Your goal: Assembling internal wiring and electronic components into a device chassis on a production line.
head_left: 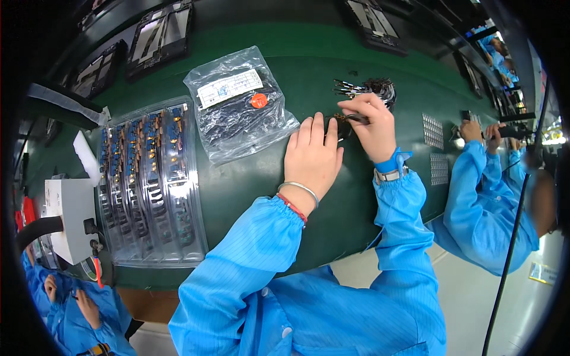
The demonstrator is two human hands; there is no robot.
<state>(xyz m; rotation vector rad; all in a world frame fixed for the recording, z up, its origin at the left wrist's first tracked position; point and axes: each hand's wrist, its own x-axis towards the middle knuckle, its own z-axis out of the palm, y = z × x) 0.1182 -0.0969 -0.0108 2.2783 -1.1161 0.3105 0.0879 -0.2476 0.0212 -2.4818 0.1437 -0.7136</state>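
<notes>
My right hand (373, 127) pinches dark tweezers (358, 118), their tips pointing left toward my left fingertips. Palm down on the green mat, my left hand (312, 157) lies with its fingers stretched forward. Near those fingertips is a small dark part with a brownish end, mostly hidden by both hands; I cannot tell its exact kind. Just beyond my right hand sits a bundle of thin black cables (380, 89) with shiny ends. A clear plastic bag (237, 110) with a white label and a red round sticker lies left of my left hand, dark contents showing through.
At the left, a clear blister tray (193, 219) holds rows of small blue and gold circuit parts. A white box (70, 219) with plugged cables stands beyond it. Small metal-coloured sheets (433, 132) lie at the right, near a co-worker's hands (472, 130). Another person sits lower left.
</notes>
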